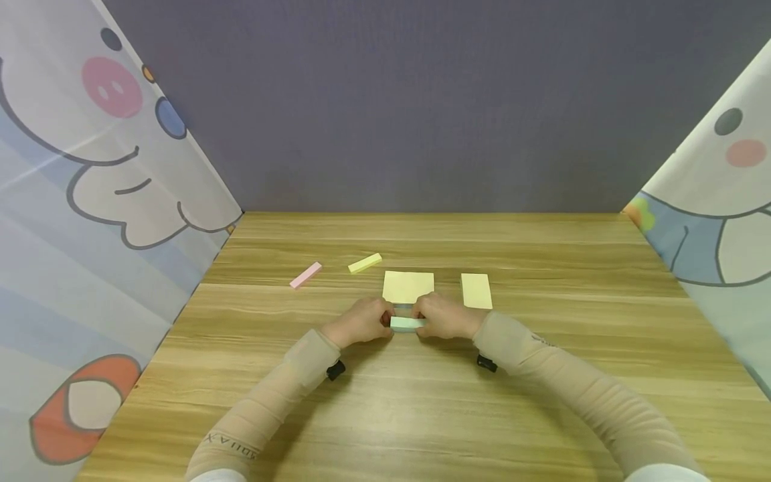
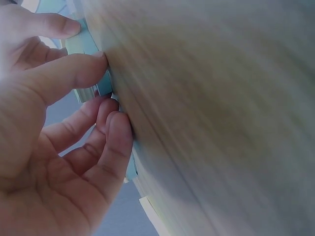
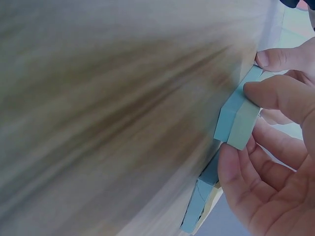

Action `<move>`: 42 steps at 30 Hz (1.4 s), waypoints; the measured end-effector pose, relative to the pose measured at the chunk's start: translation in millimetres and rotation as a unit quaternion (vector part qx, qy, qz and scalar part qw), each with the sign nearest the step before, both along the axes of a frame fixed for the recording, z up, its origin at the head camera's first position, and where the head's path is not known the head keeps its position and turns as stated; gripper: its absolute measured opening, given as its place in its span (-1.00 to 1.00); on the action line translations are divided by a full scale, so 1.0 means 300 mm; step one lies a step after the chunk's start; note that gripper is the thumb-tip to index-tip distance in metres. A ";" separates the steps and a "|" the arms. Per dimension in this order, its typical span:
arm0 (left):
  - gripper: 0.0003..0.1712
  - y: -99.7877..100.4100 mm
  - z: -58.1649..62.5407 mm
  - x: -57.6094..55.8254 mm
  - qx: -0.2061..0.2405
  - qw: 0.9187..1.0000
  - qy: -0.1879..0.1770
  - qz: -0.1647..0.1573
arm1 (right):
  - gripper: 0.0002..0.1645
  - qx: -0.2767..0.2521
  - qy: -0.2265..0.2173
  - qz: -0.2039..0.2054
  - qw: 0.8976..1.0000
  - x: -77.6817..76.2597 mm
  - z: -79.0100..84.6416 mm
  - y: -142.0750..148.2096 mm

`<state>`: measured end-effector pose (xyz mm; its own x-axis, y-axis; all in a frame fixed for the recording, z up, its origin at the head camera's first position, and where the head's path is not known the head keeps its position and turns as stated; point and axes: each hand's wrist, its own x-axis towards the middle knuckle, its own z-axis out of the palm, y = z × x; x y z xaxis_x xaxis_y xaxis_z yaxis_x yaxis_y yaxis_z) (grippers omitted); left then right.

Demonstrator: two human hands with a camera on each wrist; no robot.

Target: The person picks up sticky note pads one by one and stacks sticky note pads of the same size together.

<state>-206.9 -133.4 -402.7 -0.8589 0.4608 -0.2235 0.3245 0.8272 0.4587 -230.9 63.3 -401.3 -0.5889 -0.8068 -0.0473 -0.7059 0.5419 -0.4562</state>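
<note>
A small block of sticky notes (image 1: 403, 323), pale green on top with a blue layer along its lower side, lies between both hands. My left hand (image 1: 363, 321) pinches its left end, thumb on the near side and curled fingers behind. At the other end my right hand (image 1: 444, 316) pinches it the same way. The right wrist view shows the block's two-tone side (image 3: 230, 118) close to the tabletop. Just behind the hands is a larger pale yellow sticky-note pad (image 1: 408, 286), with blue showing beneath its near edge.
To the right stands a smaller pale yellow pad (image 1: 476, 290). A narrow yellow strip pad (image 1: 365, 263) and a pink strip pad (image 1: 306, 275) lie behind on the left. The wood-grain table (image 1: 409, 415) meets a grey panel (image 1: 421, 107) at the back, with cartoon-printed curtains at both sides.
</note>
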 end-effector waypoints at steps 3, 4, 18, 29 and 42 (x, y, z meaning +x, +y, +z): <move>-0.73 -0.001 -0.004 -0.002 -0.003 1.000 0.001 0.000 | -0.85 0.003 0.003 0.000 1.000 -0.002 0.001 0.000; -0.73 -0.001 -0.005 -0.003 -0.003 1.000 0.001 0.000 | -0.85 0.004 0.004 0.001 1.000 -0.003 0.002 0.000; -0.81 -0.002 0.002 0.005 -0.011 1.000 0.011 -0.012 | -0.89 0.004 -0.003 -0.002 1.000 -0.003 -0.008 -0.004; -0.86 -0.006 -0.006 0.008 -0.021 0.998 0.052 -0.043 | -0.80 0.003 0.013 -0.007 1.000 0.009 -0.003 0.013; -0.90 -0.010 -0.006 0.001 -0.012 0.995 0.074 -0.060 | -0.78 -0.009 0.018 -0.008 1.000 0.006 -0.011 0.010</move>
